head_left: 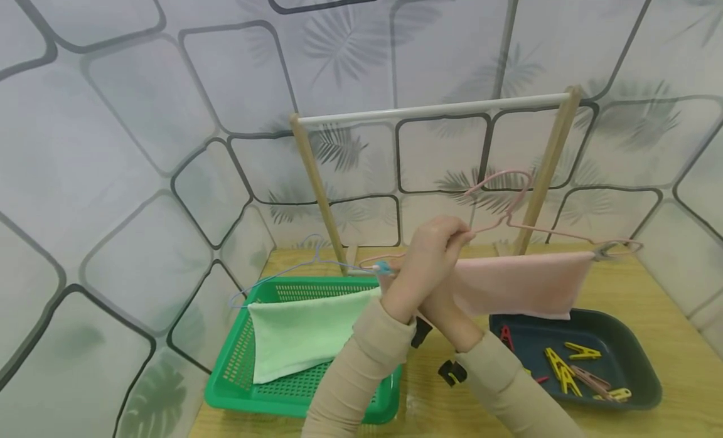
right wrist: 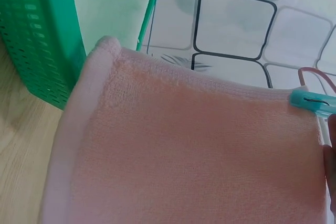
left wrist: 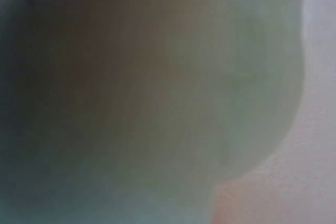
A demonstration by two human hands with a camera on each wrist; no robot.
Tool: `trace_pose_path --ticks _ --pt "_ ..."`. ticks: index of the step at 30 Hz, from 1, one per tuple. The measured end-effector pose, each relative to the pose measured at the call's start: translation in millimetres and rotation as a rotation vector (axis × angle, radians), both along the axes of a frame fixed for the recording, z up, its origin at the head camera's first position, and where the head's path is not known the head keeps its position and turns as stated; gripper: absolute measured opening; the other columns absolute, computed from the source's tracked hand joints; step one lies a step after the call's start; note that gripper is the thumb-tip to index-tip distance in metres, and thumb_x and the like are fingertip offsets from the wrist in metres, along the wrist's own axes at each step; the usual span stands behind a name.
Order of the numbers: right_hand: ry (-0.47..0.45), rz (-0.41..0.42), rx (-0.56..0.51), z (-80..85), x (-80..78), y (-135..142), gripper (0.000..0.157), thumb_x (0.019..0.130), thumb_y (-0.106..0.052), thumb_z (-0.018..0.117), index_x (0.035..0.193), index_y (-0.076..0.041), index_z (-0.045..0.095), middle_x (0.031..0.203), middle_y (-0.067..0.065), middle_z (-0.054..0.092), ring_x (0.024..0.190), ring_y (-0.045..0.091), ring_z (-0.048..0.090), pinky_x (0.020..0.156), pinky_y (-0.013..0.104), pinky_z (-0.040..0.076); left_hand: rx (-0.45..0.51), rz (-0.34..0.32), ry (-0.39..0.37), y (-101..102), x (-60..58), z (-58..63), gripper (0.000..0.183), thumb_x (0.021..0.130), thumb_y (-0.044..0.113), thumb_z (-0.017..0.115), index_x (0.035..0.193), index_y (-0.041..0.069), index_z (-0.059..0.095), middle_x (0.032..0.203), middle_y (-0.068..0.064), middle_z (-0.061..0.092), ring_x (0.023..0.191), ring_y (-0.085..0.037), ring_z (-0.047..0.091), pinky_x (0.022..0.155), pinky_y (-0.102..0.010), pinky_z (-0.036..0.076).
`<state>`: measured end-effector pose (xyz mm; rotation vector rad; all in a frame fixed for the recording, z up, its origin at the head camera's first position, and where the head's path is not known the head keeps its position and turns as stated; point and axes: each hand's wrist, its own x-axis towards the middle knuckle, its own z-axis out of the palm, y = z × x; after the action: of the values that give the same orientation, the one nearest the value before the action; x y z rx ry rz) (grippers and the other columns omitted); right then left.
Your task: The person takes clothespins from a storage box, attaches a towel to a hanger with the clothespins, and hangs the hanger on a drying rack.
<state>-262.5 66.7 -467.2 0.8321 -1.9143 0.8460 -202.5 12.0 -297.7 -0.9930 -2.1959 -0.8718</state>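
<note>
A pink hanger with a pink towel on it hangs in front of the person. The left hand grips the hanger's wire near its middle. Behind it, the right arm crosses under, and the right hand is largely hidden. At the towel's left corner sits a teal clothespin. Fingers of the right hand show at the clothespin and towel edge in the right wrist view. A grey clothespin is at the towel's other corner. The left wrist view is mostly blurred, with the pink towel at its right.
A green basket stands at left; a light green towel on a blue hanger lies over it. To the right, a dark tray holds several clothespins. A rack with a white bar and wooden posts stands behind.
</note>
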Motion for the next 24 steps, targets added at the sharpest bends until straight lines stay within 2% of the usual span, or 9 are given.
trace_pose_path --ticks 3,8,11,13,16,19,21,23,24 --pt "-0.041 0.015 -0.018 11.1 7.4 -1.5 0.024 0.076 -0.019 0.05 0.054 -0.013 0.041 0.052 -0.006 0.032 0.048 0.008 0.029 0.048 0.025 0.026 0.002 0.005 0.006 0.7 -0.3 -1.3 0.015 0.079 0.018 0.047 0.074 0.008 0.057 0.069 0.002 0.053 0.061 -0.004 0.046 0.059 -0.008 0.034" --pt "-0.047 -0.078 0.024 -35.4 -20.3 0.9 0.021 0.072 -0.017 0.055 0.057 -0.013 0.042 0.054 -0.007 0.031 0.051 0.006 0.029 0.051 0.021 0.024 -0.016 0.015 -0.008 2.3 -1.1 -3.3 0.016 0.079 0.019 0.047 0.074 0.008 0.057 0.07 0.003 0.053 0.061 -0.004 0.046 0.058 -0.008 0.034" --pt "-0.029 -0.098 0.075 -42.7 -22.1 1.2 0.02 0.077 -0.02 0.049 0.06 -0.014 0.041 0.056 -0.009 0.028 0.053 0.004 0.026 0.051 0.019 0.022 -0.035 0.022 -0.015 3.0 -1.5 -4.9 0.015 0.079 0.019 0.047 0.075 0.009 0.057 0.071 0.003 0.053 0.062 -0.003 0.046 0.059 -0.008 0.034" --pt "-0.084 -0.029 0.101 -29.5 -13.5 0.4 0.016 0.08 -0.021 0.045 0.065 -0.014 0.045 0.057 -0.009 0.031 0.054 0.004 0.029 0.05 0.019 0.025 -0.043 0.022 -0.013 3.4 -1.6 -5.9 0.014 0.079 0.019 0.048 0.075 0.009 0.057 0.072 0.003 0.053 0.063 -0.003 0.046 0.06 -0.009 0.035" --pt "-0.206 0.168 0.087 0.1 3.3 -4.0 0.008 0.081 -0.015 0.043 0.079 -0.013 0.051 0.069 -0.009 0.044 0.062 0.004 0.038 0.057 0.019 0.031 -0.042 0.019 -0.006 4.2 -1.7 -7.0 0.014 0.079 0.018 0.048 0.076 0.009 0.058 0.072 0.003 0.053 0.064 -0.004 0.046 0.06 -0.009 0.035" --pt "-0.283 0.32 0.009 7.0 8.1 -5.0 0.02 0.08 -0.012 0.045 0.099 -0.01 0.051 0.09 -0.003 0.051 0.079 0.009 0.043 0.07 0.023 0.033 -0.035 0.013 -0.005 5.2 -2.0 -7.6 0.013 0.079 0.018 0.048 0.076 0.009 0.058 0.072 0.003 0.053 0.064 -0.004 0.046 0.06 -0.01 0.035" --pt "-0.266 0.281 -0.017 -2.9 5.6 -4.4 0.022 0.079 -0.013 0.046 0.101 -0.014 0.05 0.093 -0.007 0.049 0.083 0.005 0.041 0.073 0.019 0.03 -0.036 0.009 -0.004 5.8 -2.3 -7.7 0.013 0.079 0.018 0.048 0.076 0.009 0.058 0.072 0.003 0.053 0.064 -0.004 0.046 0.06 -0.009 0.034" --pt "-0.218 0.24 -0.052 -26.7 -7.5 -3.1 0.022 0.079 -0.018 0.047 0.101 -0.019 0.051 0.091 -0.011 0.049 0.082 0.001 0.039 0.072 0.014 0.027 -0.035 0.002 -0.005 6.1 -2.3 -7.5 0.013 0.079 0.017 0.048 0.076 0.009 0.058 0.072 0.003 0.053 0.064 -0.004 0.046 0.06 -0.009 0.034" --pt "-0.233 0.265 -0.059 -17.1 -0.5 -3.1 0.02 0.08 -0.018 0.045 0.099 -0.018 0.052 0.091 -0.011 0.049 0.083 0.001 0.039 0.073 0.013 0.026 -0.038 0.003 -0.003 6.3 -2.4 -7.5 0.013 0.079 0.017 0.048 0.076 0.009 0.058 0.072 0.003 0.053 0.064 -0.004 0.046 0.06 -0.009 0.034"
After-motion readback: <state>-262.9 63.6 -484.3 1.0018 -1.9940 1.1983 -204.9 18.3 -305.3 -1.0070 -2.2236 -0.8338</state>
